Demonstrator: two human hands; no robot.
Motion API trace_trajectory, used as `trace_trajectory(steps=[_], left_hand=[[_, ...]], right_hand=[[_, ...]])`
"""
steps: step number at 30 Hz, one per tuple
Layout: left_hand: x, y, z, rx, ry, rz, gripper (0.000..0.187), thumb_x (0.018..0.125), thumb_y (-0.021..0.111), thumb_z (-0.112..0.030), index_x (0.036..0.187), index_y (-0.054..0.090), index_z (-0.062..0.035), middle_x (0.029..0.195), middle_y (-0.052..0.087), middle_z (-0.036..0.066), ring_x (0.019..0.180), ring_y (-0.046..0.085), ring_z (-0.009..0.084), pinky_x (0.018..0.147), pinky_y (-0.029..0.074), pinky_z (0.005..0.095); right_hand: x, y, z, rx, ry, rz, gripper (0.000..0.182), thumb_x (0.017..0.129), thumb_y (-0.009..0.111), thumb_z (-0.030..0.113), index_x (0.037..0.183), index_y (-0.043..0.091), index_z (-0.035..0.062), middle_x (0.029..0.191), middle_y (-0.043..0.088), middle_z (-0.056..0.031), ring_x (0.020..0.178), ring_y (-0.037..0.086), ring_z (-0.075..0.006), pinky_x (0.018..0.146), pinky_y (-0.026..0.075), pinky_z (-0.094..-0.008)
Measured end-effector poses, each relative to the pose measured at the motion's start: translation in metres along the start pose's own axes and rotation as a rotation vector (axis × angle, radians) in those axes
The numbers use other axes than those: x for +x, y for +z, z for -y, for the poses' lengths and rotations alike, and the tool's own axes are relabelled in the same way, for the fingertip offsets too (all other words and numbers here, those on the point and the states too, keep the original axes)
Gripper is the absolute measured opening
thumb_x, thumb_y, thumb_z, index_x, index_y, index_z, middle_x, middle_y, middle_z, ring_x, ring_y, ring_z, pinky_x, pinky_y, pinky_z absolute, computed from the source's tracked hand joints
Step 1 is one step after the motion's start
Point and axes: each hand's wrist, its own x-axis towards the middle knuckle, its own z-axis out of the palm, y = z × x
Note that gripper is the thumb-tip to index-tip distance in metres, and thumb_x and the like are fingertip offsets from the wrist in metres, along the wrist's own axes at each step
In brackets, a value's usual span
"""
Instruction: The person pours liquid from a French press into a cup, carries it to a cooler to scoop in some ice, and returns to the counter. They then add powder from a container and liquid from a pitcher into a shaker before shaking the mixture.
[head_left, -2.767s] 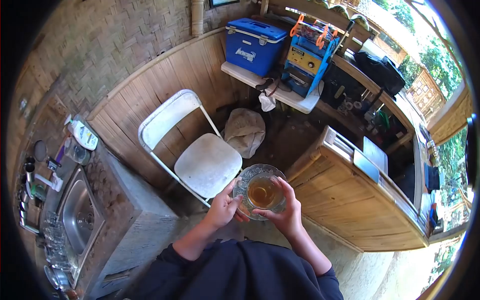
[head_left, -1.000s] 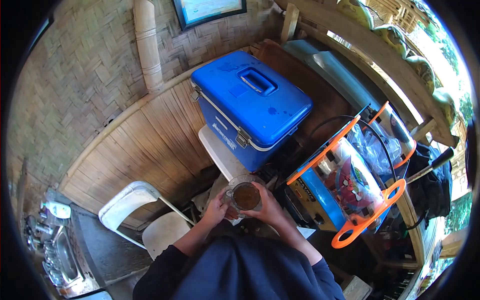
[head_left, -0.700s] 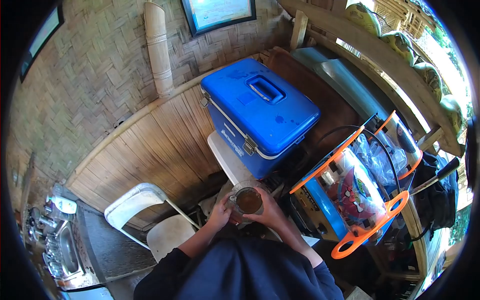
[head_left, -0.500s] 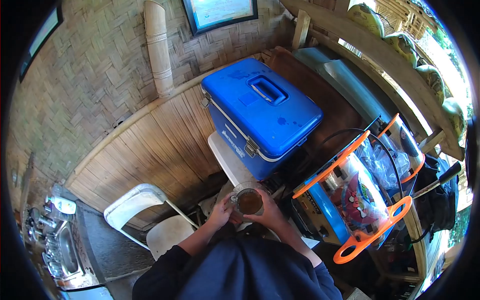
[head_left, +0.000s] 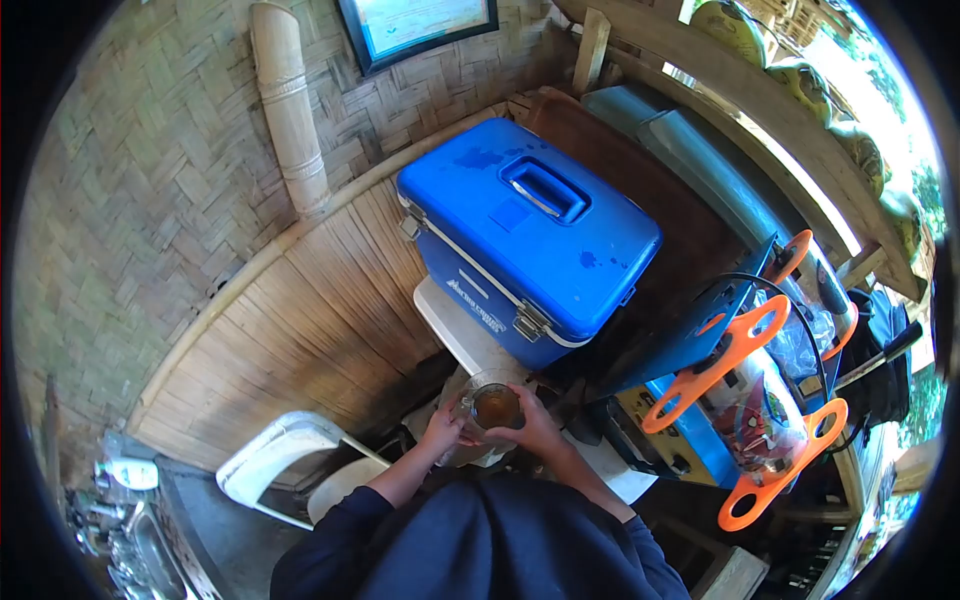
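A clear glass cup [head_left: 497,407] with brown liquid in it is held between both of my hands, low in the middle of the view. My left hand [head_left: 444,428] has its fingers against the cup's left side, at what looks like the handle. From the right, my right hand [head_left: 532,425] curls its thumb and fingers around the rim and side. Just beyond the cup, a blue cooler box [head_left: 525,240] with a closed lid rests on a white surface [head_left: 455,325].
A white folding chair [head_left: 285,455] is at the lower left, near a sink [head_left: 155,550] with glassware. On the right, a blue machine [head_left: 690,440] carries orange-handled parts [head_left: 765,490]. A woven bamboo wall [head_left: 170,180] and a framed sheet [head_left: 415,25] stand behind.
The view has shifted, so the cooler appears larger and the chair lower. On the right machine, a blue panel with an orange handle now appears at a different angle. Both hands still hold the cup.
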Motion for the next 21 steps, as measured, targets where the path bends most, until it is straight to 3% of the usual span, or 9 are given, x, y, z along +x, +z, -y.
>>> trace_trajectory(steps=[2,4,5,7,8,14,18,21], left_hand=[[0.008,-0.012,-0.006,0.031,0.022,0.013,0.054,0.093,0.037,-0.003,0.142,0.019,-0.0165,0.083,0.063,0.018,0.065,0.067,0.0262,0.057,0.057,0.0343],[0.012,-0.023,-0.014,0.002,-0.012,0.036,0.054,0.093,0.037,-0.002,0.142,0.019,-0.0162,0.084,0.063,0.019,0.064,0.067,0.0266,0.056,0.057,0.0339],[0.017,-0.029,-0.015,0.010,-0.014,0.055,0.054,0.093,0.037,-0.002,0.142,0.019,-0.0162,0.084,0.063,0.019,0.064,0.067,0.0266,0.056,0.057,0.0339],[0.028,-0.042,-0.019,-0.018,-0.066,0.074,0.056,0.095,0.040,-0.007,0.143,0.017,-0.0225,0.076,0.064,0.019,0.066,0.067,0.0297,0.059,0.057,0.0358],[0.032,-0.048,-0.021,-0.010,-0.066,0.092,0.056,0.095,0.040,-0.007,0.143,0.017,-0.0225,0.076,0.064,0.019,0.066,0.067,0.0297,0.059,0.057,0.0358],[0.048,-0.073,-0.036,0.009,-0.024,0.190,0.056,0.096,0.039,-0.008,0.144,0.015,-0.0230,0.081,0.063,0.020,0.068,0.067,0.0284,0.061,0.058,0.0362],[0.062,-0.078,-0.041,-0.039,-0.036,0.218,0.055,0.095,0.040,-0.010,0.144,0.015,-0.0211,0.082,0.063,0.020,0.069,0.067,0.0276,0.062,0.058,0.0360],[0.074,-0.080,-0.035,-0.060,-0.030,0.212,0.056,0.095,0.042,-0.012,0.143,0.016,-0.0205,0.079,0.062,0.019,0.067,0.067,0.0274,0.061,0.058,0.0354]], right_hand=[[0.013,0.004,-0.010,0.081,0.008,-0.039,0.081,0.069,0.078,0.034,0.130,0.036,-0.0003,0.125,0.048,-0.0191,0.118,0.046,-0.0272,0.098,0.037,-0.0360],[0.024,0.007,-0.015,0.352,0.051,-0.290,0.055,0.082,0.068,0.026,0.123,0.044,-0.0006,0.117,0.055,-0.0161,0.109,0.053,-0.0212,0.092,0.041,-0.0321],[0.027,0.006,-0.019,0.348,0.058,-0.310,0.055,0.082,0.068,0.026,0.123,0.044,-0.0006,0.117,0.055,-0.0161,0.109,0.053,-0.0212,0.092,0.041,-0.0321],[0.039,-0.007,0.001,0.261,0.191,-0.365,0.031,0.089,0.058,0.016,0.114,0.052,-0.0007,0.105,0.062,-0.0126,0.098,0.059,-0.0175,0.083,0.046,-0.0288],[0.040,-0.005,0.001,0.188,0.125,-0.417,0.022,0.090,0.056,0.013,0.106,0.057,-0.0007,0.097,0.065,-0.0102,0.088,0.062,-0.0159,0.077,0.048,-0.0277],[0.041,-0.006,-0.003,-0.040,0.084,-0.417,0.020,0.091,0.053,0.011,0.107,0.056,-0.0003,0.101,0.065,-0.0108,0.091,0.062,-0.0181,0.079,0.047,-0.0292],[0.041,-0.002,-0.003,-0.023,0.148,-0.425,0.020,0.092,0.051,0.010,0.108,0.055,0.0004,0.101,0.065,-0.0107,0.093,0.062,-0.0211,0.080,0.047,-0.0294],[0.047,0.000,-0.017,-0.053,0.050,-0.476,0.020,0.092,0.051,0.010,0.109,0.054,0.0011,0.101,0.064,-0.0113,0.093,0.061,-0.0233,0.080,0.047,-0.0295]])
